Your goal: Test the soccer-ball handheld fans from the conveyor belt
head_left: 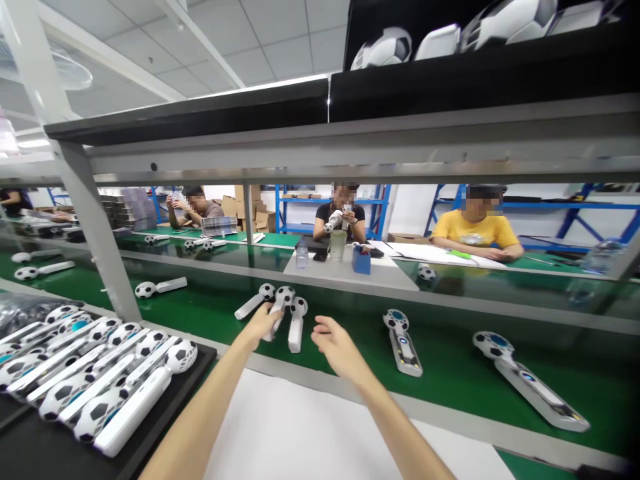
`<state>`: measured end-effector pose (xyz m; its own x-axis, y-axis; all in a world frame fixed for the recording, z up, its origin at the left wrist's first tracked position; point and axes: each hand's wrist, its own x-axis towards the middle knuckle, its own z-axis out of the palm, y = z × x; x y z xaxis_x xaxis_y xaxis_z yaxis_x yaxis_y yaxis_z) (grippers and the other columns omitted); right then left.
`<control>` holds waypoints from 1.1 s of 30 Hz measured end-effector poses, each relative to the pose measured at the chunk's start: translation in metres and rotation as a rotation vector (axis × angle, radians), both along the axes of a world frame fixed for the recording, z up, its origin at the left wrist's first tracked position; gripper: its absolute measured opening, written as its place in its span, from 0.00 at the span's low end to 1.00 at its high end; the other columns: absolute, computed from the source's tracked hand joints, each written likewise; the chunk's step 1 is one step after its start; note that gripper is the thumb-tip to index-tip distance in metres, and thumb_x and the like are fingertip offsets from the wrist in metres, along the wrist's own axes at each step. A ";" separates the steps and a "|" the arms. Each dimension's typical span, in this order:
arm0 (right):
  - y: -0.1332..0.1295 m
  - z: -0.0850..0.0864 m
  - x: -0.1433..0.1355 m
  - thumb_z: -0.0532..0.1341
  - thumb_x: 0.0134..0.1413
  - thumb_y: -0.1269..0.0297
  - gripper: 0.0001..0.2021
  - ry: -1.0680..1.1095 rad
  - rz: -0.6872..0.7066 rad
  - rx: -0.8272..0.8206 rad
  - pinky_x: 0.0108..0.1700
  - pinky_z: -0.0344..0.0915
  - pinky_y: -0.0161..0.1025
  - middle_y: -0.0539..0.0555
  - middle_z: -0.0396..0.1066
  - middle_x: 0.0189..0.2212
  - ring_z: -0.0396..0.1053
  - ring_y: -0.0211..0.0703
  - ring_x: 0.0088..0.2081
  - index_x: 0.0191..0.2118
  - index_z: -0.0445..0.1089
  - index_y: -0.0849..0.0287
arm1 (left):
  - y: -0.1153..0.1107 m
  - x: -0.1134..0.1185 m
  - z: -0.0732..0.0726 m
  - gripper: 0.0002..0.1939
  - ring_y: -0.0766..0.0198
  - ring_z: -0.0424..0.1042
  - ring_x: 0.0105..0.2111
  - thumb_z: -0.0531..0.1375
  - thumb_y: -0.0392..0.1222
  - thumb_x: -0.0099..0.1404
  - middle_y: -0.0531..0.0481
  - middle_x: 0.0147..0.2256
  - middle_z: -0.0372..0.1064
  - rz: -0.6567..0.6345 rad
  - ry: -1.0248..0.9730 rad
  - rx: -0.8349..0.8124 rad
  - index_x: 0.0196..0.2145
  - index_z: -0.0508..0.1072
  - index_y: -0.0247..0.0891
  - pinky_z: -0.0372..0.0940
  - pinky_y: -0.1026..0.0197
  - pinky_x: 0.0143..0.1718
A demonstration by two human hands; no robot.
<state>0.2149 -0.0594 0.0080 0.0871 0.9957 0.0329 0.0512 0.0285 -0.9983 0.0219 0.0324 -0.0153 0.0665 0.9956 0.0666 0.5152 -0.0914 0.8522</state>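
Over the green belt (350, 373), my left hand (260, 325) is closed around a white handheld device (281, 303) whose round head has a black-and-white football pattern. Two similar devices lie beside it: one (254, 300) to its left, another (297, 325) to its right. My right hand (334, 341) is just right of these, fingers apart and nothing in them. Further right on the belt lie a device (403, 343) and a larger-looking one (533, 383), both showing a blue spot on the head and an uncovered handle.
A black tray (165, 427) at the left holds several football-headed devices. White paper (295, 427) covers the near edge. A metal post (95, 233) and an overhead shelf (300, 150) frame the view. Three people sit across the belt, near a blue box (361, 260) and bottles.
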 end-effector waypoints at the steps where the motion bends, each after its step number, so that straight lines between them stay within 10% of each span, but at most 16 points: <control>1: -0.004 -0.001 -0.008 0.66 0.57 0.67 0.14 0.075 0.036 -0.035 0.42 0.71 0.43 0.56 0.74 0.45 0.74 0.44 0.40 0.49 0.70 0.61 | -0.004 0.010 0.005 0.18 0.60 0.74 0.39 0.56 0.50 0.70 0.45 0.43 0.72 -0.067 -0.044 0.006 0.49 0.71 0.34 0.72 0.53 0.40; 8: -0.006 0.004 -0.002 0.62 0.62 0.59 0.11 0.462 0.049 -0.146 0.31 0.71 0.35 0.51 0.73 0.31 0.72 0.37 0.30 0.43 0.69 0.62 | -0.010 0.034 0.014 0.17 0.55 0.70 0.51 0.55 0.50 0.71 0.43 0.52 0.70 -0.130 -0.011 0.146 0.48 0.73 0.36 0.66 0.47 0.52; 13: -0.004 0.021 0.032 0.63 0.62 0.59 0.11 0.477 -0.085 -0.130 0.16 0.54 0.27 0.49 0.70 0.26 0.64 0.31 0.21 0.35 0.67 0.63 | 0.012 -0.009 -0.018 0.24 0.44 0.53 0.63 0.59 0.47 0.67 0.41 0.64 0.53 0.202 0.278 0.159 0.58 0.65 0.39 0.48 0.34 0.62; 20: -0.031 0.056 0.046 0.56 0.59 0.63 0.08 0.418 -0.049 -0.047 0.18 0.61 0.32 0.52 0.71 0.22 0.64 0.37 0.19 0.32 0.66 0.61 | 0.024 -0.027 -0.048 0.24 0.48 0.62 0.56 0.59 0.47 0.68 0.41 0.58 0.61 0.198 0.353 0.093 0.59 0.64 0.38 0.58 0.39 0.56; 33: -0.061 0.092 0.063 0.61 0.43 0.65 0.11 0.325 -0.100 0.102 0.21 0.69 0.38 0.57 0.77 0.35 0.68 0.40 0.22 0.37 0.69 0.60 | -0.019 -0.004 0.037 0.16 0.66 0.71 0.27 0.53 0.48 0.71 0.44 0.36 0.74 -0.348 -0.608 -0.464 0.45 0.70 0.31 0.68 0.61 0.29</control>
